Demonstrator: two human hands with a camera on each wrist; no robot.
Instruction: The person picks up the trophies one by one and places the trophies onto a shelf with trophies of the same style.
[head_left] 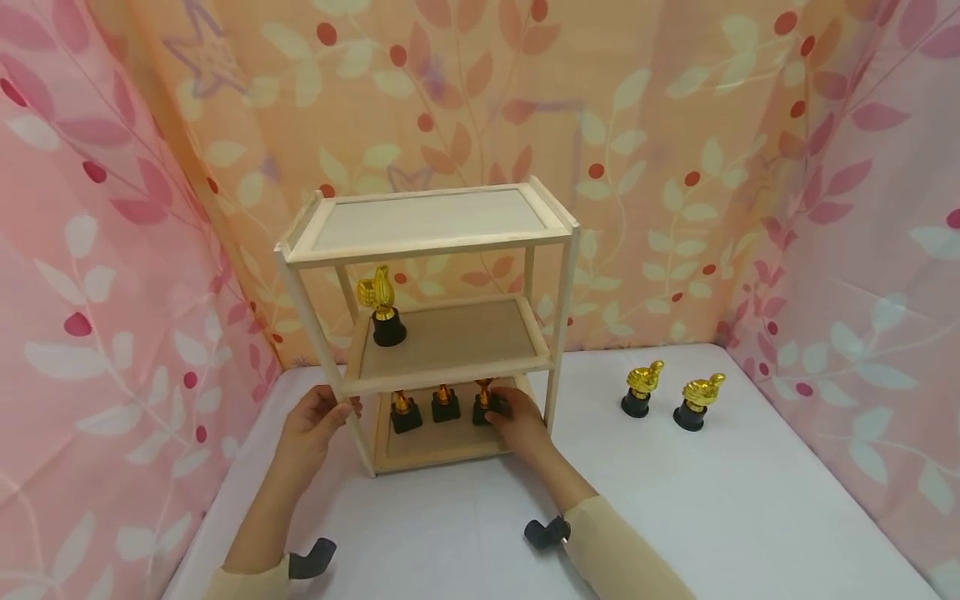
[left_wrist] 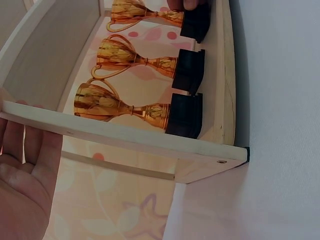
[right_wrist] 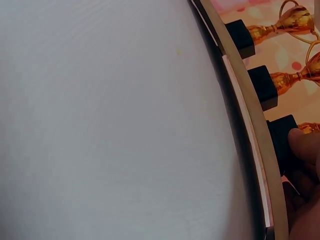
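Observation:
A cream three-tier shelf rack [head_left: 300,257] stands on the table. My left hand [head_left: 306,429] holds its front left post [left_wrist: 115,131], fingers behind and thumb in front. Three gold cup trophies with black square bases stand in a row on the bottom tier: a left one [head_left: 406,414], a middle one [head_left: 446,407] and a right one [head_left: 481,410]. Around the black base [right_wrist: 281,140] of the right one, my right hand [head_left: 525,427] has its thumb and fingers. The middle tier carries a gold thumbs-up trophy [head_left: 387,323] at its left end.
Two more gold thumbs-up trophies, one [head_left: 642,388] beside the other [head_left: 698,400], stand on the white tablecloth [head_left: 757,492] to the right of the rack. Leaf-patterned curtains [head_left: 645,167] enclose the table at the back and both sides.

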